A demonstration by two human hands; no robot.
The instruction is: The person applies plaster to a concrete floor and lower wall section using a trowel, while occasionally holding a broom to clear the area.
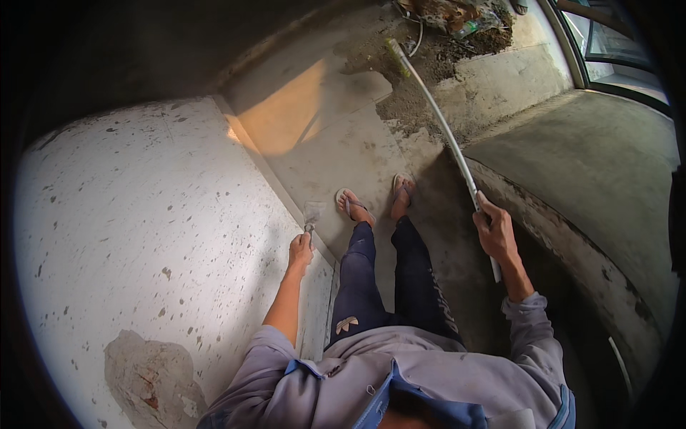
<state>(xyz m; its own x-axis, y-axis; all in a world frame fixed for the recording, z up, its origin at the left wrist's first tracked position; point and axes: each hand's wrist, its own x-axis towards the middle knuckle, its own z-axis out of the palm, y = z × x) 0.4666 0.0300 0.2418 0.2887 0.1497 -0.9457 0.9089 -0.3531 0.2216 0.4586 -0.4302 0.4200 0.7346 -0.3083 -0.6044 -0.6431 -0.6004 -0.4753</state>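
My right hand [494,227] is closed around a long white pole [443,123] near its lower end. The pole slants up and away to a yellowish head [397,57], which lies by the dark dirt on the floor; it looks like a broom or brush, though the head is too small to be sure. In my left hand [301,249], held low beside the white wall, is a scraper [313,213] with a flat, greyish blade pointing away from me. My fingers wrap its handle and hide most of it.
A white wall [143,236] with grey splatters and a rough patch [155,379] rises at left. Dark dirt [421,93] and a debris heap [457,16] with a plastic bottle lie ahead. A raised concrete ledge [586,154] runs along the right, below a framed glass panel [618,43].
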